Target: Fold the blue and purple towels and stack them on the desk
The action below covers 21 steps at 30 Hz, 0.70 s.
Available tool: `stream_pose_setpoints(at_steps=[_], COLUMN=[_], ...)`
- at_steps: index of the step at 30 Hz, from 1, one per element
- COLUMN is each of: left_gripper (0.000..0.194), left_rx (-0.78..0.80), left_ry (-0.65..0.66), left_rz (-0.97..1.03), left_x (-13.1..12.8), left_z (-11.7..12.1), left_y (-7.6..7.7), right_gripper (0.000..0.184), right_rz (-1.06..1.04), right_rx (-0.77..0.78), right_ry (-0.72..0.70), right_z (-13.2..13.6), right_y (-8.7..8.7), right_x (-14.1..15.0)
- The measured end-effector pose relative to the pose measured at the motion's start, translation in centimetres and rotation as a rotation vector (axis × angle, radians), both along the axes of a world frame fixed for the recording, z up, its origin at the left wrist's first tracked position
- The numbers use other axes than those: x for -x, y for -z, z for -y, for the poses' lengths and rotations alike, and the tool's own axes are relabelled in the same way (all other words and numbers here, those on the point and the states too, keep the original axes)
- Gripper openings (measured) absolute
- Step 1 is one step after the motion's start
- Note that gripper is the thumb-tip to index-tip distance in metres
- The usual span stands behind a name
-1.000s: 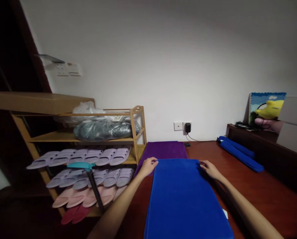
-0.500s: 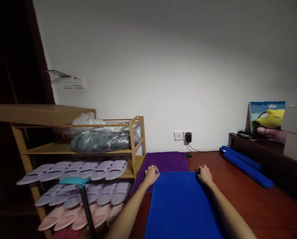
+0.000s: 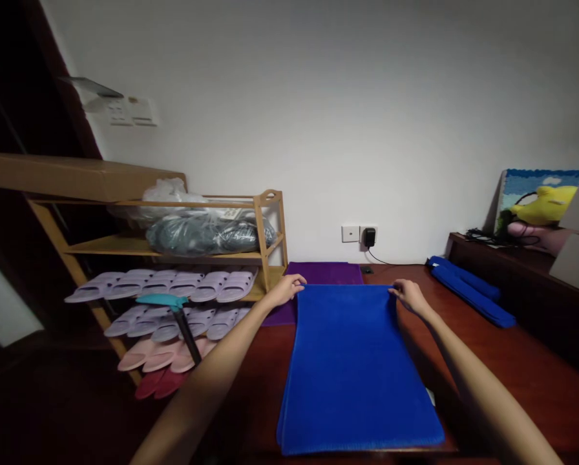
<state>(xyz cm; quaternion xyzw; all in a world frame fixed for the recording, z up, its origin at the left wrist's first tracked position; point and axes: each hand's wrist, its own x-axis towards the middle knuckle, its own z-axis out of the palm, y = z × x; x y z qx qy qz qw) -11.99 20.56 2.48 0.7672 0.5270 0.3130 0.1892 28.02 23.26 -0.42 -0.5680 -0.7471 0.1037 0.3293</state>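
Note:
A blue folded cloth [image 3: 352, 368] stretches between my hands, its near end lying at the table's front edge. My left hand [image 3: 288, 289] pinches its far left corner, fingers closed on it. At the far right corner my right hand [image 3: 408, 296] grips the same cloth between thumb and fingers. The far edge is held taut and raised a little off the table. Behind it lies a flat purple cloth [image 3: 323, 272], partly covered from view by the blue one.
Reddish-brown wood forms the table [image 3: 468, 361]. Rolled blue cloth [image 3: 468, 290] lies at the right, beside a dark ledge [image 3: 503, 255]. On the left stands a wooden shoe rack [image 3: 265, 232] with several slippers [image 3: 197, 284]; a teal-topped handle [image 3: 163, 301] rises before it. A black plug [image 3: 369, 237] sits in the wall.
My hands have closed on the far corners and lifted the blue cloth's far edge. The view has tilted down, bringing its near end into sight.

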Motion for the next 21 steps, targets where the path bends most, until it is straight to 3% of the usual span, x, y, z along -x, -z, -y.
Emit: stream_pose_setpoints(at_steps=[4, 9, 17, 21], left_gripper=[0.011, 0.001, 0.026, 0.027], left_rx=[0.008, -0.062, 0.128, 0.176], left_ry=[-0.016, -0.167, -0.238, -0.2], left_rz=[0.031, 0.145, 0.441, 0.754], left_x=[0.4, 0.6, 0.4, 0.0], left_z=[1.2, 2.5, 6.0, 7.6], left_y=[-1.9, -2.6, -2.4, -2.9], right_gripper=[0.019, 0.028, 0.04, 0.039], right_rz=[-0.11, -0.346, -0.787, -0.912], right_rx=[-0.012, 0.084, 0.199, 0.198], right_ry=[0.025, -0.021, -0.195, -0.228], right_z=[0.9, 2.3, 5.1, 5.5], right_y=[-1.7, -2.6, -3.4, -3.3], right_x=[0.0, 1.7, 3.5, 4.0])
